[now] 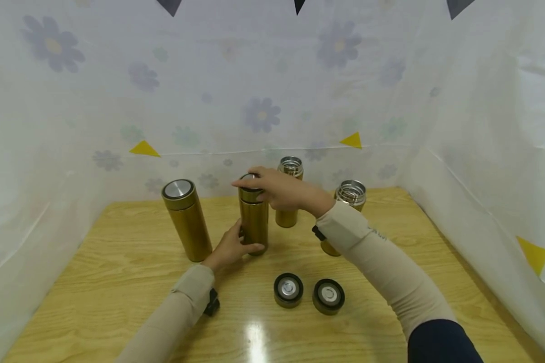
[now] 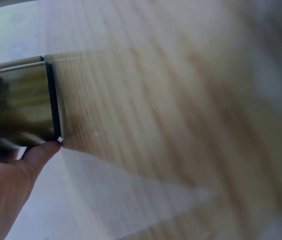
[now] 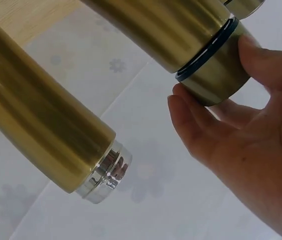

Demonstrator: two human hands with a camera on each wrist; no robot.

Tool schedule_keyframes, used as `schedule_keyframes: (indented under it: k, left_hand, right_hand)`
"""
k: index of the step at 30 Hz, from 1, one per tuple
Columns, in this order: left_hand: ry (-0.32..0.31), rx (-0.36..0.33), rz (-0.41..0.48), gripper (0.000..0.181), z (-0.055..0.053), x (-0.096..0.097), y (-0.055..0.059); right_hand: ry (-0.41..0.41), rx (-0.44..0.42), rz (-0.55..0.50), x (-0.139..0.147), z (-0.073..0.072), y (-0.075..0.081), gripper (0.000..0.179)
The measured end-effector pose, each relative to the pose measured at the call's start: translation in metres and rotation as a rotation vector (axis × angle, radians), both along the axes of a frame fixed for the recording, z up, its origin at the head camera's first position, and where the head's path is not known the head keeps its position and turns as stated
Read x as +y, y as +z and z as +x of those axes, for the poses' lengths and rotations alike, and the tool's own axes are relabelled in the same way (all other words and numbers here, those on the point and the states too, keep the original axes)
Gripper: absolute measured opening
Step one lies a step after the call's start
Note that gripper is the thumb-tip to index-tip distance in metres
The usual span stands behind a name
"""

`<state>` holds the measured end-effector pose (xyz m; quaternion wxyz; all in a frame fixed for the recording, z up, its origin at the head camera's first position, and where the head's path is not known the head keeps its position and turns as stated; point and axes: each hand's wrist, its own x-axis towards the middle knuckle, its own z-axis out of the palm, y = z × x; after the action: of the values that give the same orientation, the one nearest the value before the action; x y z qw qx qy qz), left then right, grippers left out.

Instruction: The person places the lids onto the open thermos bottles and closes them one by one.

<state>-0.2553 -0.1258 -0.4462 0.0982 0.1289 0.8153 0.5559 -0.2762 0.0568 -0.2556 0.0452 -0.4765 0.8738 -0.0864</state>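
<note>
A gold thermos flask (image 1: 255, 224) stands upright on the table between both hands. My left hand (image 1: 229, 248) holds it low down, with the thumb and fingers around the body near the base; the left wrist view shows the flask's dark-edged bottom (image 2: 55, 102) at the table. From above, my right hand (image 1: 283, 189) grips the lid (image 3: 214, 80), thumb on one side and fingers on the other. A dark ring (image 3: 208, 50) shows in the seam between lid and body.
To the left stands another lidded gold flask (image 1: 188, 227). Two lidless flasks with bare steel necks are behind (image 1: 290, 164) and to the right (image 1: 351, 191), the latter partly hidden by my right arm. Two lids (image 1: 288, 290) (image 1: 329, 296) lie upside down in front.
</note>
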Motion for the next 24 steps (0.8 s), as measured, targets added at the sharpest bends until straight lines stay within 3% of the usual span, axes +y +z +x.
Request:
schedule_keyframes:
  k: [6,13,20,24]
  left_hand:
    - [0.009,0.007,0.001,0.091,-0.001,0.000,0.000]
    - [0.018,0.003,-0.002,0.088,-0.001,0.002,0.002]
    - [-0.007,-0.004,-0.005,0.086,0.015,0.003,0.029]
    - [-0.013,-0.003,-0.006,0.086,0.019,0.003,0.035]
  right_hand:
    - [-0.043,0.064,-0.076,0.000,0.001,-0.006,0.053]
    - [-0.269,0.062,-0.204,-0.002,0.003,-0.018,0.063]
    - [-0.352,0.143,-0.331,-0.006,0.009,-0.031,0.063]
    - [-0.371,0.192,-0.347,-0.009,0.009,-0.036,0.063]
